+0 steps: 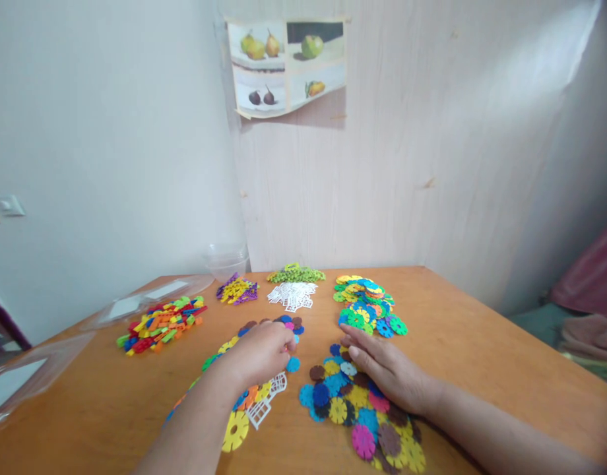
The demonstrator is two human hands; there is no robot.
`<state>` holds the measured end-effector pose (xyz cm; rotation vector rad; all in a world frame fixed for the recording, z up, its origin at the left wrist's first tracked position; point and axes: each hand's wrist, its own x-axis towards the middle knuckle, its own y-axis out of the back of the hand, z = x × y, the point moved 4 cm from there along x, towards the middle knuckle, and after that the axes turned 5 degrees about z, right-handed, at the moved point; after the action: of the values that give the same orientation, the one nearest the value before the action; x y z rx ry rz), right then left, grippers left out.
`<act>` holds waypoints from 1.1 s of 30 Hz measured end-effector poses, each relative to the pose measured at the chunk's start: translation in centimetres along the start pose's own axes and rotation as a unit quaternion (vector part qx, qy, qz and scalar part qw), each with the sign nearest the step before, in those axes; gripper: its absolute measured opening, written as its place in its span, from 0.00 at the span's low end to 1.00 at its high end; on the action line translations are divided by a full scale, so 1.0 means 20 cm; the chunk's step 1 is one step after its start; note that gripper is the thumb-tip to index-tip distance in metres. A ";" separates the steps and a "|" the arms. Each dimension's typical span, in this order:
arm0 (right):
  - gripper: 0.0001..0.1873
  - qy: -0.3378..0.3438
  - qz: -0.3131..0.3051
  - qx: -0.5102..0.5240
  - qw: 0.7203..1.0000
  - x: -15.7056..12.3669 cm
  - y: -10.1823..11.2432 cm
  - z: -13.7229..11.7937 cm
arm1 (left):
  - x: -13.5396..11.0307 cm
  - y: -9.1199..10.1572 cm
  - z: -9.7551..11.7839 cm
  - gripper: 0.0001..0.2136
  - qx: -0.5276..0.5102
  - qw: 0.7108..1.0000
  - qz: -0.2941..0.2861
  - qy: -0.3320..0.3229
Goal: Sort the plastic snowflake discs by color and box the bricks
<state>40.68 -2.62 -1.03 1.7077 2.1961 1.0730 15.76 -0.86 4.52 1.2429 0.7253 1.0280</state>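
Fingers curled, my left hand hovers at or on a loose pile of notched plastic discs; whatever its fingertips hold is hidden. White lattice pieces and a large yellow disc lie by its wrist. My right hand rests with fingers stretched out along the upper edge of another pile of notched discs, in blue, yellow, brown and pink. A lone light-blue disc sits between the two hands.
Further back are a mixed disc pile, white lattice pieces, green pieces, purple-and-yellow pieces and colourful blocks. A clear plastic tub stands by the wall. Clear plastic bags lie at left.
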 end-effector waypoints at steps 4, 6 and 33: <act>0.34 -0.003 -0.002 0.022 1.000 0.01 0.00 0.01 | -0.01 -0.02 0.01 0.04 0.047 0.998 0.008 -0.032; 0.34 -0.018 0.006 0.067 0.998 0.01 0.00 0.00 | -0.01 -0.03 0.02 0.04 0.051 0.998 0.012 -0.027; 0.31 -0.061 0.020 0.066 0.996 0.01 0.03 -0.06 | -0.01 -0.02 0.09 0.10 0.060 0.998 -0.015 -0.008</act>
<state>40.51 -2.83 0.27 1.8264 2.2093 0.8252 17.41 -1.89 4.53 1.3376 0.8001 0.9612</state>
